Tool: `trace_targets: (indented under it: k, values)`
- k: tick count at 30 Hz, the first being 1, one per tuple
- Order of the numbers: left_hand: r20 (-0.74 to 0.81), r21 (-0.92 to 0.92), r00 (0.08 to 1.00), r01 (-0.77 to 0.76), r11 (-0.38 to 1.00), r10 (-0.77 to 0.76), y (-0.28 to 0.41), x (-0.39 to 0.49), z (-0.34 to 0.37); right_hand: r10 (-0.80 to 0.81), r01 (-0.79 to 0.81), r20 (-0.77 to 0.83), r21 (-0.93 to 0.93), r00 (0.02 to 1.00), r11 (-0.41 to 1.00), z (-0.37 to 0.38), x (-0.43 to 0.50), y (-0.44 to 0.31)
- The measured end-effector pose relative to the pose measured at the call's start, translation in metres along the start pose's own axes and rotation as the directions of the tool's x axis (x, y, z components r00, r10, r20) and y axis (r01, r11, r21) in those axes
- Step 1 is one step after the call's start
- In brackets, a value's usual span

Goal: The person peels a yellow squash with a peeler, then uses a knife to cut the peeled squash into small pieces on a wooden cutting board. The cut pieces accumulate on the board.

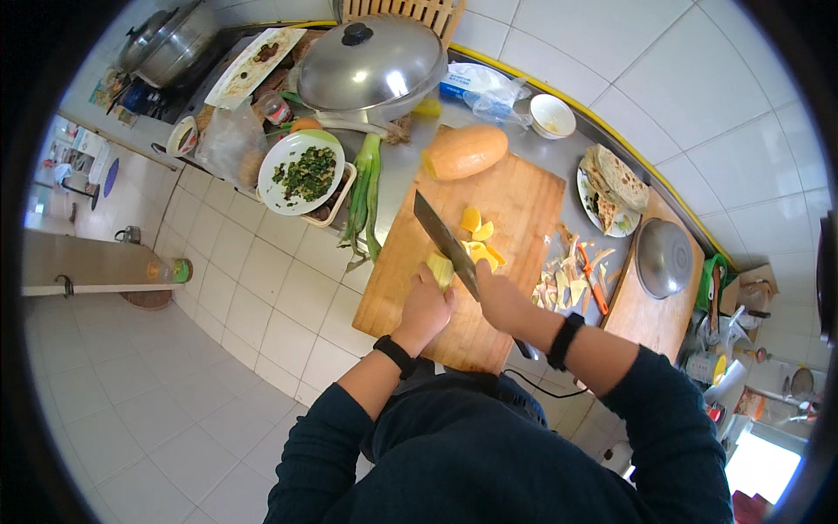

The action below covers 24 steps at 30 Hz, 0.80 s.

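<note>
A wooden cutting board (524,203) lies on the metal counter. My right hand (503,298) grips a kitchen knife (445,242), its broad blade pointing away from me across the board. Just left of the blade, my left hand (424,304) holds a pale yellow piece of peeled squash (440,270) against the board. Cut yellow-orange squash pieces (481,252) lie to the right of the blade, partly behind it. A large peeled squash (466,152) rests whole-looking across the board's far end. The knife's handle is mostly hidden by my right hand.
Peelings (563,281) and an orange-handled peeler (592,281) lie right of the board. Beyond are a plate of flatbread (612,190), a white bowl (552,116) and an upturned metal bowl (663,257). Leftward are green stalks (366,190), a plate of chopped greens (304,172) and a lidded wok (370,65).
</note>
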<state>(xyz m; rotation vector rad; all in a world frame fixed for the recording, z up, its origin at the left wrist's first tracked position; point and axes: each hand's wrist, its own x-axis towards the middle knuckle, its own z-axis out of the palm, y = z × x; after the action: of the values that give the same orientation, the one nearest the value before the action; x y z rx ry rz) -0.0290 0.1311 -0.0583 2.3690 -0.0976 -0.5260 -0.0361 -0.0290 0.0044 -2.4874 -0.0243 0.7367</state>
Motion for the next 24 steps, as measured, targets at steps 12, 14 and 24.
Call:
trace_targets:
  k: [12, 14, 24]
  values:
    - [-0.076, -0.076, 0.997, -0.011, 0.997, 0.006, -0.019, -0.004, -0.022, 0.02, -0.023, -0.062, -0.048, 0.998, 0.999, 0.024, 0.014, 0.012]
    - [-0.115, 0.099, 0.992, -0.034, 0.994, 0.046, -0.022, -0.005, -0.025, 0.021, -0.025, -0.046, -0.071, 0.999, 0.997, 0.023, 0.011, 0.018]
    - [-0.252, 0.398, 0.95, -0.07, 0.915, 0.182, -0.014, -0.008, -0.02, -0.005, 0.001, -0.083, -0.05, 0.997, 0.999, 0.02, -0.017, 0.024]
